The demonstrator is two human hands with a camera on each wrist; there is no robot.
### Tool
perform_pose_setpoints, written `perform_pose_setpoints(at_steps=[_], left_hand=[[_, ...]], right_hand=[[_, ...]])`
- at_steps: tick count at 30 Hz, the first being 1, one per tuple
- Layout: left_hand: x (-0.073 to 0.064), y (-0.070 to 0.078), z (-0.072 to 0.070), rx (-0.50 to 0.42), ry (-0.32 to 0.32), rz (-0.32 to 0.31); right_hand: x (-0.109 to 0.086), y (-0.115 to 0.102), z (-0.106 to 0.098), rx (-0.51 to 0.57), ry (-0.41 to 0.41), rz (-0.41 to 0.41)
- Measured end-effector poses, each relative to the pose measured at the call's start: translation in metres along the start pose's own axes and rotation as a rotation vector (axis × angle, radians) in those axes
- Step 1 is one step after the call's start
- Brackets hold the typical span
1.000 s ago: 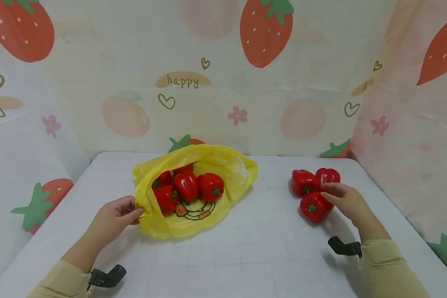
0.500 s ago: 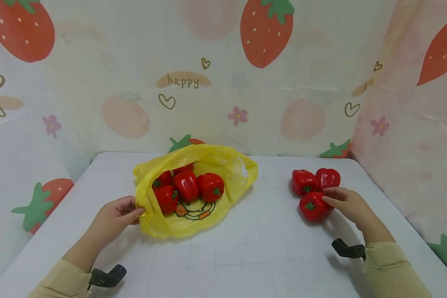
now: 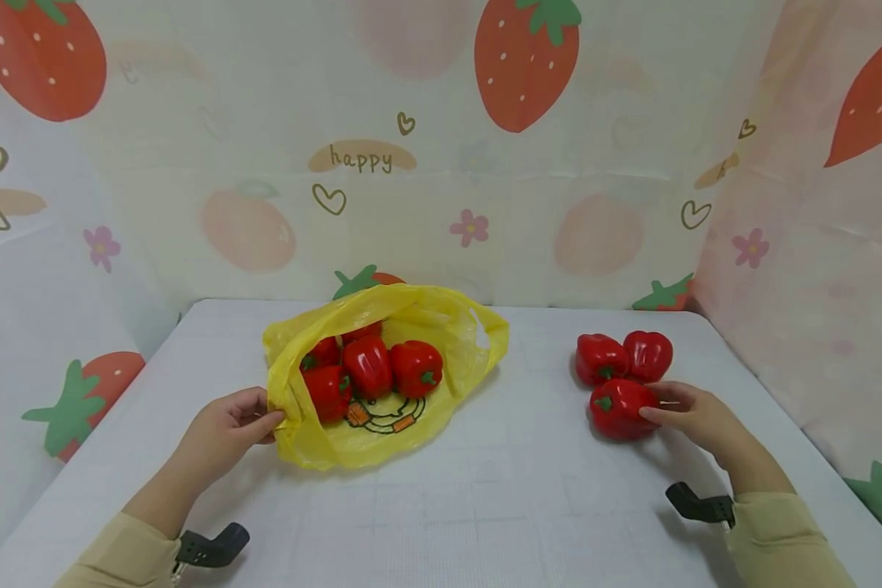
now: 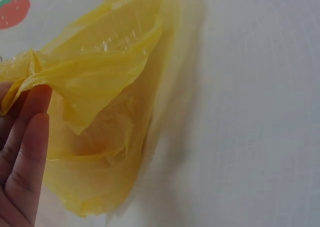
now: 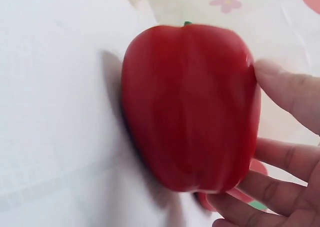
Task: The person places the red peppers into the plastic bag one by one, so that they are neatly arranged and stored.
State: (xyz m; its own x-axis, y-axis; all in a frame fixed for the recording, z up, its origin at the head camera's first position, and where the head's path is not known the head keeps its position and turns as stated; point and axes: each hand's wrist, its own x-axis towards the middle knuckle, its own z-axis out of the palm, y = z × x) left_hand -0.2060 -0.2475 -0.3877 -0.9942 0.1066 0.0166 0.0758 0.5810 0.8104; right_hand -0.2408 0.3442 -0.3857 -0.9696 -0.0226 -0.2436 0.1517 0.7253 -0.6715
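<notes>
At the left, my left hand (image 3: 224,429) pinches the edge of a yellow plastic bag (image 3: 301,441) between thumb and fingers. The bag lies on its side with its mouth facing me. Several red bell peppers (image 3: 367,367) rest inside it, some partly covered by the plastic. On the right, my right hand (image 3: 701,416) holds the nearest red bell pepper (image 3: 617,412) from its right side, thumb in front and fingers behind. Its stem points left. Two more bell peppers, one at the left (image 3: 600,359) and one at the right (image 3: 648,356), sit just behind it.
A white cloth covers the table (image 3: 485,506). Behind and at both sides stand fabric walls (image 3: 426,90) printed with strawberries. A black wrist mount (image 3: 213,545) sits on the left wrist, and another black mount (image 3: 698,502) on the right.
My right hand has moved down and to the right around the near pepper, its thumb now lower on the side. That pepper has turned so its stem faces left. The left hand and bag are still.
</notes>
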Motion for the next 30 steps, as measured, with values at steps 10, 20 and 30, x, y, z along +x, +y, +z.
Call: perform_pose_setpoints(at_steps=[10,20,30], left_hand=[[-0.001,-0.002,0.001,-0.008,0.002,-0.012],[-0.001,-0.001,0.001,-0.009,0.003,-0.017],[-0.003,0.003,0.001,-0.021,0.011,-0.008]], right_hand=[[-0.002,0.006,0.008,-0.016,-0.048,-0.068],[0.001,0.007,0.015,0.025,-0.020,-0.160],[0.002,0.005,0.023,0.021,0.018,-0.212]])
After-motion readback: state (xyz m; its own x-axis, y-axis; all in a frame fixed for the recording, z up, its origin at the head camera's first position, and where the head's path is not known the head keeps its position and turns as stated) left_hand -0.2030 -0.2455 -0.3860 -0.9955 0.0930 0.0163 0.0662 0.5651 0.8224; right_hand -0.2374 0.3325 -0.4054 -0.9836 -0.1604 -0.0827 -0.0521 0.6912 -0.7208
